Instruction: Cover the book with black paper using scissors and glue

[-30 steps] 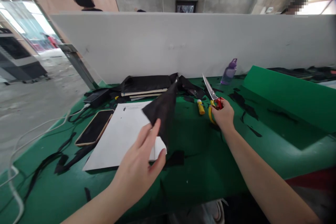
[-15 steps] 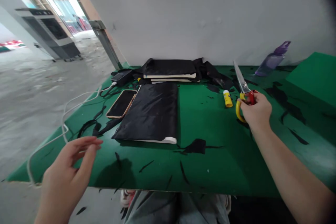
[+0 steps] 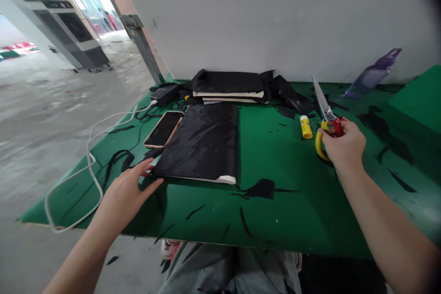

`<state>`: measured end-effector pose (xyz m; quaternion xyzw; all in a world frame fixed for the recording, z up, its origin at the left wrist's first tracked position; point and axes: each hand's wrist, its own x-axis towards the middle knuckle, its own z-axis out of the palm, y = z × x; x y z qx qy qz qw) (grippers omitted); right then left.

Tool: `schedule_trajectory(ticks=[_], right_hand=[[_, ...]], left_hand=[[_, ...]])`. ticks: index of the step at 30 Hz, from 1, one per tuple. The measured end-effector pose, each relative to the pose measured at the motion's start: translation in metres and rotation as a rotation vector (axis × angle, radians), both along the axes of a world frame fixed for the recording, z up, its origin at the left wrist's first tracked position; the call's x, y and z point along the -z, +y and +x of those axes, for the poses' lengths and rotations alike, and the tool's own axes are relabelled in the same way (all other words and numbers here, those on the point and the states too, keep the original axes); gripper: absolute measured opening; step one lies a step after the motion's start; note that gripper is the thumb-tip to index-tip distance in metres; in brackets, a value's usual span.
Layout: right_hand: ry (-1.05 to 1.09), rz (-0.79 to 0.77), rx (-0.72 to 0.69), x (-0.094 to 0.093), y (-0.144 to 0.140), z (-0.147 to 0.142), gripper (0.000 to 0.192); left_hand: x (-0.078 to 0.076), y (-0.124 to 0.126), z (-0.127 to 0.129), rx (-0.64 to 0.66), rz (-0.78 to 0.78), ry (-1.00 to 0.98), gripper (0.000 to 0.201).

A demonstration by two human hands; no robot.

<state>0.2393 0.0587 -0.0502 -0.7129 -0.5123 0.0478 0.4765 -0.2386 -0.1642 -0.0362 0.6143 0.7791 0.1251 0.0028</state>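
Observation:
My right hand grips the scissors by their red and yellow handles, with the blades pointing up and away over the right side of the table. At the near left corner of a book in a black cover, my left hand has its thumb and fingers apart around the corner; whether they touch it I cannot tell. White pages show along the book's near edge. A phone lies against the book's left side. Close to the scissors handles stands a yellow glue stick.
Black-covered books are stacked at the back of the green table. A purple bottle leans by the white wall. Black scraps are scattered about. A white cable runs along the left to a black box.
My left hand has moved right and forward to the book's near left corner. The scissors stay in my right hand. The view has shifted slightly.

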Motion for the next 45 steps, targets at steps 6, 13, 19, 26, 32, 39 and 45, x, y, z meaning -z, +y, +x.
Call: schedule_trajectory(ticks=[6, 13, 19, 26, 32, 39, 45], right_hand=[[0.009, -0.003, -0.025, 0.001, 0.001, 0.001, 0.035], [-0.004, -0.013, -0.026, -0.001, -0.002, -0.001, 0.033], [0.009, -0.017, -0.048, -0.002, -0.004, -0.003, 0.034], [0.023, 0.004, -0.061, -0.001, -0.003, -0.002, 0.034], [0.011, 0.004, -0.089, 0.000, -0.003, -0.002, 0.033], [0.032, 0.003, -0.100, 0.000, -0.002, -0.002, 0.032], [0.026, 0.016, -0.108, -0.003, -0.004, -0.004, 0.030]], left_hand=[[0.002, 0.004, 0.005, 0.094, 0.079, 0.172, 0.044], [0.004, 0.003, 0.012, 0.179, 0.133, 0.167, 0.040], [0.005, 0.004, 0.020, 0.192, 0.124, 0.165, 0.043], [-0.013, 0.001, 0.047, 0.197, 0.080, 0.328, 0.045], [-0.039, 0.013, 0.099, 0.413, 0.311, 0.358, 0.042], [-0.038, 0.046, 0.135, 0.773, 0.330, 0.498, 0.023], [-0.033, 0.055, 0.136, 0.838, 0.302, 0.539, 0.023]])
